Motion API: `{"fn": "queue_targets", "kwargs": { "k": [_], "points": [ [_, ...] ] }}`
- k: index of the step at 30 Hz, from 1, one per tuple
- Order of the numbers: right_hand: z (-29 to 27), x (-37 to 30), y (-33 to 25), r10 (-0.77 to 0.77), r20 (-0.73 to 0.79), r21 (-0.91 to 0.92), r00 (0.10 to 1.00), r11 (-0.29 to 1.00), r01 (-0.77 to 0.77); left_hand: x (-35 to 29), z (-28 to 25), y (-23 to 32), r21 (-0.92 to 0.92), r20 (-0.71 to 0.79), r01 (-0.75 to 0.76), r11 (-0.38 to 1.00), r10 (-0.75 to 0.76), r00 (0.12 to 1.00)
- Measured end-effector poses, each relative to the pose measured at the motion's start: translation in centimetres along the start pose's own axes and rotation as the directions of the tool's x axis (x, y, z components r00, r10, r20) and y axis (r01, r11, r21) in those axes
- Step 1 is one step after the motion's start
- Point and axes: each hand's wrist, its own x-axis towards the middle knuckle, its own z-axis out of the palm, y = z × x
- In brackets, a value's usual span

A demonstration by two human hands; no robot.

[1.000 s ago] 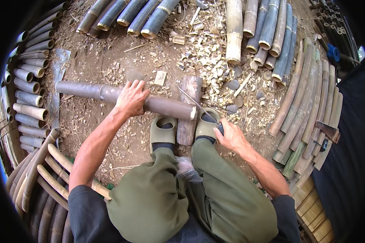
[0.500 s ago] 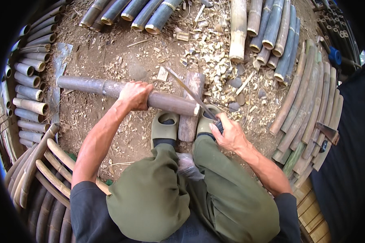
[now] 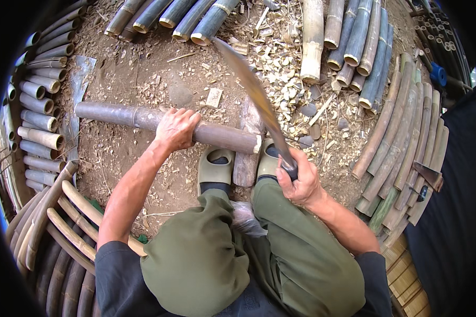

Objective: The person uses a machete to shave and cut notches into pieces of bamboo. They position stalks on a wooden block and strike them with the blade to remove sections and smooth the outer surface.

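Observation:
My left hand point(image 3: 177, 129) is wrapped round a dark bamboo pole point(image 3: 225, 137) that lies crosswise in front of me. The pole's pale cut right end rests on a short wooden block point(image 3: 245, 168) between my feet. In my right hand point(image 3: 301, 178) is the handle of a machete point(image 3: 259, 100), its long blade raised and slanting up to the far left, slightly blurred. The blade is just right of the pole's cut end and apart from it, as far as I can tell.
My feet in olive clogs point(image 3: 215, 168) flank the block. Wood chips point(image 3: 280, 79) cover the ground beyond. Cut bamboo poles point(image 3: 362, 42) lie at the far side, with more stacked left point(image 3: 39, 121) and right point(image 3: 402, 137). Another bladed tool point(image 3: 427, 174) rests on the right stack.
The machete has risen from the pole's end, its blade now higher and nearer to me. My right hand has turned and shifted slightly right. The pole and my left hand have barely moved.

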Motion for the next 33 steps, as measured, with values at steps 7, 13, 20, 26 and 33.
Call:
{"fn": "queue_targets", "kwargs": {
  "k": [7, 13, 20, 26, 33],
  "points": [
    [-0.6, -0.1, 3.6, 0.371, 0.294, -0.226, 0.881, 0.922, -0.314, -1.0, 1.7, 1.0, 0.051, -0.311, -0.046, 0.998, 0.06, 0.949],
    [0.0, -1.5, 3.7, 0.192, 0.142, -0.114, 0.971, 0.978, -0.176, -1.3, 2.3, 1.5, 0.1, -0.442, -0.015, 0.995, 0.058, 0.895],
    [-0.8, -0.5, 3.5, 0.447, 0.334, -0.236, 0.83, 0.892, -0.386, -2.9, 1.4, 1.5, 0.007, -0.206, 0.049, 0.999, -0.046, 0.977],
    [-3.9, -4.2, 4.5, 0.461, -0.031, -0.121, 0.887, 0.879, -0.461, -5.6, -1.5, -8.6, 0.221, 0.076, 0.545, 0.809, -0.571, 0.817],
    [-5.0, -14.9, 7.0, 0.637, -0.426, 0.094, 0.643, 0.737, -0.669, -8.0, -5.5, -9.4, -0.158, 0.16, 0.191, 0.969, -0.166, 0.973]
  ]
}}
